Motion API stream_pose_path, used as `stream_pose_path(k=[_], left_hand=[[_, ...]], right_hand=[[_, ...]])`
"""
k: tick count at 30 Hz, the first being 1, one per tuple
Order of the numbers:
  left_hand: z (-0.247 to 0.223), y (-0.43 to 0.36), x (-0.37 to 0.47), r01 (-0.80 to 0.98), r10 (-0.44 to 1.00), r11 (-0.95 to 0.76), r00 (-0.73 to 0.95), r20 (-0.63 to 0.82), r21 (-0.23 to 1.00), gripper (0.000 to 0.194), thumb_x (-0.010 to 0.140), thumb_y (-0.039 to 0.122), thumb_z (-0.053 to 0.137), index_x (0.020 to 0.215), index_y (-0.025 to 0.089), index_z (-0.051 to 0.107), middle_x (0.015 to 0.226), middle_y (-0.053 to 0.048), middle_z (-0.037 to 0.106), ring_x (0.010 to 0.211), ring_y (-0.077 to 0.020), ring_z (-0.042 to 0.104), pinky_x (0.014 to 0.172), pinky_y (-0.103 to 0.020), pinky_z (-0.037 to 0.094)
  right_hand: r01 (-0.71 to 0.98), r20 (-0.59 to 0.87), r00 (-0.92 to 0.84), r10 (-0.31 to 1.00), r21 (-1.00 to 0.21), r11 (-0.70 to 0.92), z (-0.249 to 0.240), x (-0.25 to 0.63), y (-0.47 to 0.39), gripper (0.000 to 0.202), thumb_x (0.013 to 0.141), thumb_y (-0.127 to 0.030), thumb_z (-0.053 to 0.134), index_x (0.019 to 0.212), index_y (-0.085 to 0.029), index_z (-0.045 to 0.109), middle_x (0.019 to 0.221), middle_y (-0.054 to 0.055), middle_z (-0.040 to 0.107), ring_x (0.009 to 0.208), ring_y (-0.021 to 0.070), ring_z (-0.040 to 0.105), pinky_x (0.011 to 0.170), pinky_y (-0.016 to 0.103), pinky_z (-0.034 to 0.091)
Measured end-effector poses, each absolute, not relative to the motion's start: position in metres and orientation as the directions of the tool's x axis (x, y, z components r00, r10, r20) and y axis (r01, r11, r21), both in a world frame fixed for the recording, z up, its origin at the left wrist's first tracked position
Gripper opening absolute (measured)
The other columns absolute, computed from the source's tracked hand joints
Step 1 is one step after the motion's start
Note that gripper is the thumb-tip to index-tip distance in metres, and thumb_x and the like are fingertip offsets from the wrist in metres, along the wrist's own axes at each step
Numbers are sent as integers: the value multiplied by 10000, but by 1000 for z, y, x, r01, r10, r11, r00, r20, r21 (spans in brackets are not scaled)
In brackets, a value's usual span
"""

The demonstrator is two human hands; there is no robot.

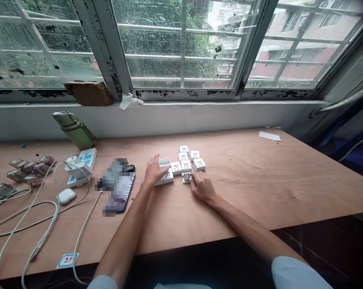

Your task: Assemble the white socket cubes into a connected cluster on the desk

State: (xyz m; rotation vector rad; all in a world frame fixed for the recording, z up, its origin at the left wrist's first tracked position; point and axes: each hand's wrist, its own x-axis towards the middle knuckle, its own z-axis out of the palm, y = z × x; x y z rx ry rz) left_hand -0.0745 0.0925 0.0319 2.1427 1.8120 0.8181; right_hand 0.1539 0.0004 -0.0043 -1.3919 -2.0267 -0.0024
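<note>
Several small white wall sockets [186,165] lie close together on the table. My left hand [155,171] is spread at the left end of this group, its thumb near a socket [168,176] and its fingers beside an open white casing [164,162]. My right hand [202,186] is curled at the near right side, with a thin light stick [194,168] reaching up from its fingertips. Just left of these fingertips lies a socket [186,178] with dark and reddish inner parts showing. Whether the fingertips touch it, I cannot tell.
On the wooden table [253,176], a phone [125,192], white cables [45,202], a power strip [86,164] and an earbud case [66,196] lie to the left. Behind them stands a green flask [77,130]. A paper strip [270,136] lies far right.
</note>
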Motion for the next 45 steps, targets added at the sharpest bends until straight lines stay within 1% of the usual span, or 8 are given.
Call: stream_pose_path(k=[3,6,13,21,25,30,36,45], left_hand=[[29,102,-78,799,978,-193,106,182,570,670,752,361,663,1341,122,451,1339,-177,545,1225,-309,524,1002,-385,422],[30,102,-77,792,978,-193,108,178,580,609,766,389,668,1292,134,500,1270,-165,595,1160,-298,569,961,-381,444],[30,92,-77,798,940,-257,74,334,546,521,778,442,677,1198,153,565,1166,-131,647,1029,-273,619,855,-351,491],[17,86,-77,784,864,-329,24,503,527,421,820,464,645,1116,170,585,1095,-109,658,978,-249,627,841,-339,492],[17,83,-76,789,864,-313,5,504,529,414,823,500,634,1079,177,595,1045,-101,667,936,-247,633,801,-337,495],[20,80,-75,792,853,-306,-18,522,528,403,835,496,623,1088,184,588,1073,-98,667,943,-246,633,802,-333,488],[17,78,-74,803,864,-289,-14,503,521,423,826,525,624,1078,186,591,1036,-95,675,897,-241,644,774,-326,484],[26,62,-66,768,794,-339,-76,603,543,441,862,530,588,1110,165,572,1054,-100,651,933,-232,618,806,-336,495]], right_hand=[[816,515,-211,831,-376,440,-5,154,1,274,828,-48,477,1045,-163,598,910,88,674,854,226,591,741,330,493],[814,516,-208,831,-380,439,-5,154,1,267,832,-56,479,1040,-173,601,925,85,679,869,230,595,759,338,494],[810,523,-199,829,-389,440,-3,153,0,274,841,-71,470,1055,-175,606,919,83,682,872,230,595,764,344,491],[827,537,-192,821,-362,430,-1,152,-1,256,842,-81,471,1036,-157,618,864,88,657,837,223,585,731,330,479],[827,529,-194,826,-365,428,-1,152,-1,243,842,-87,474,1026,-159,617,868,89,656,827,226,581,721,336,475],[828,526,-193,829,-365,425,-1,152,-1,244,836,-87,486,1031,-160,612,864,81,654,831,224,577,725,335,473],[841,509,-201,837,-349,414,0,153,-1,237,843,-102,488,1023,-158,632,876,90,657,829,217,575,733,327,476],[839,507,-204,838,-350,416,0,153,-2,231,837,-97,480,1002,-163,628,892,87,660,831,221,570,734,332,472]])
